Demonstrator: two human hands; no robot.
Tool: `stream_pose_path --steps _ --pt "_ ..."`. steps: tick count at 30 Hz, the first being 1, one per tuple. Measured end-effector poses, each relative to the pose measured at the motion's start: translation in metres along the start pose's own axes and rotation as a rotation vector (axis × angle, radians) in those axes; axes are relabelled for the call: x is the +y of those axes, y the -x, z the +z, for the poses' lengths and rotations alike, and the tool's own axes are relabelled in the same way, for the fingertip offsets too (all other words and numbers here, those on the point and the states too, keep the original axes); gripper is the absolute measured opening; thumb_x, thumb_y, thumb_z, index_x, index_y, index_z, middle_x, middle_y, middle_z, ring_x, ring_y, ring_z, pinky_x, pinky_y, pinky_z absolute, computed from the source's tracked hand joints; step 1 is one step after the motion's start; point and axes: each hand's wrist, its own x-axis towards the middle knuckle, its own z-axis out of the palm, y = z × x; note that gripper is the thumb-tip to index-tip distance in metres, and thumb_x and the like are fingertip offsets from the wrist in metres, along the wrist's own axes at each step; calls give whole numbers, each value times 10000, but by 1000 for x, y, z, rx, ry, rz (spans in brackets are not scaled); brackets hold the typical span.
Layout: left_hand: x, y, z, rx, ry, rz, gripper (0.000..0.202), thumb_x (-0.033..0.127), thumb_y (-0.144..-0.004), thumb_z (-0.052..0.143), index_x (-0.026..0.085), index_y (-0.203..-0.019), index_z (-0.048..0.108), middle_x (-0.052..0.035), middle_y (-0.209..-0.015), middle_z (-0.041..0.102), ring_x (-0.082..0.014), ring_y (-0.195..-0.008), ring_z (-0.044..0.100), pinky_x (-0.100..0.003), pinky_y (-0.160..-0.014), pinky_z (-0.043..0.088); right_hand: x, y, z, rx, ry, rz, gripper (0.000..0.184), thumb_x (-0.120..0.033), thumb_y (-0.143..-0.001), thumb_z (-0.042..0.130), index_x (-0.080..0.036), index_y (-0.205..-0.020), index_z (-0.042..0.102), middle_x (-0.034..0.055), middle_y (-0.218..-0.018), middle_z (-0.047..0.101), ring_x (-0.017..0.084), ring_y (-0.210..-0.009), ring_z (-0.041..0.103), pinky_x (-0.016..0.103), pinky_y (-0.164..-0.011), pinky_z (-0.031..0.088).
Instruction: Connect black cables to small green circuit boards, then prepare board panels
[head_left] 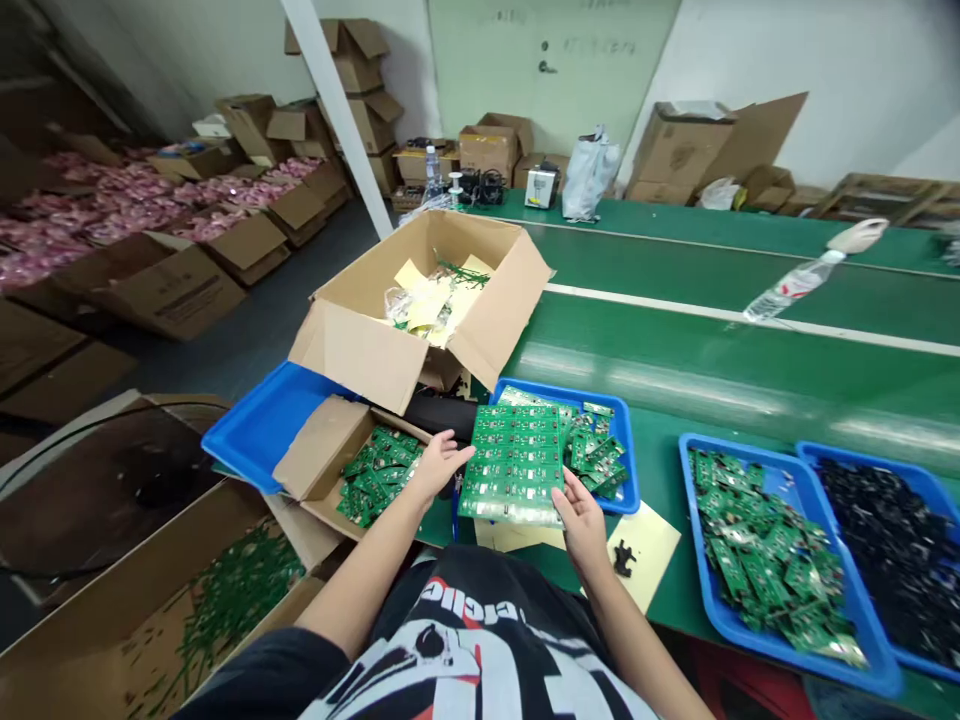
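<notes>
My left hand [441, 465] and my right hand [581, 520] grip opposite edges of a large green circuit board panel [514, 465]. The panel lies partly over a blue plastic tray [622, 470] holding loose green boards [592, 445]. Left of my left hand, more green circuit boards [377, 475] lie in a shallow cardboard box [322, 450]. A black tube [439, 415] lies just beyond my left hand. Near my right hand is a cream paper sheet [646, 550] with a small black part [622, 557] on it.
A green conveyor belt [675, 370] runs to the right, with a water bottle [787, 290] above it. Blue trays hold green boards [765, 550] and black parts [900, 560]. An open carton [495, 310] stands ahead. Another carton [225, 600] lies lower left.
</notes>
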Motion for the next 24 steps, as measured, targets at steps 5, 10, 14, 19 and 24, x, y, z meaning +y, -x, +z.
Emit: stream_pose_path --steps 5,10,14,19,24 --pt "-10 49 -35 -209 260 -226 387 297 -663 672 119 -996 587 -141 -901 679 -266 -805 651 -408 -726 518 5 19 18 -260 125 35 547 -458 -747 542 -157 -1202 503 66 -858 638 154 -668 572 281 -614 474" --pt "-28 92 -94 127 549 -306 376 141 -657 672 151 -1015 556 -102 -861 701 -252 -774 668 -396 -728 536 31 28 63 -523 742 -59 479 -444 -847 348 -108 -1103 574 143 -934 607 236 -803 580 347 -686 474" --pt "-32 117 -139 417 618 -249 330 100 -687 621 165 -1008 580 -78 -835 707 -237 -763 673 -391 -728 542 54 34 100 -487 1370 -98 686 -404 -724 576 -2 -1252 403 249 -1064 512 348 -1001 483 427 -759 431" --pt "-35 129 -182 654 732 -161 275 118 -730 578 178 -997 598 -55 -826 709 -211 -772 672 -365 -739 542 71 39 116 -480 1726 -199 798 -378 -679 631 30 -1287 316 239 -1031 495 335 -973 482 402 -763 402" --pt "-41 132 -222 734 810 -101 295 113 -693 617 177 -980 598 -49 -819 709 -210 -776 670 -355 -734 544 73 38 108 -425 1811 -252 665 -335 -670 602 41 -1186 415 223 -995 505 337 -954 501 379 -764 389"
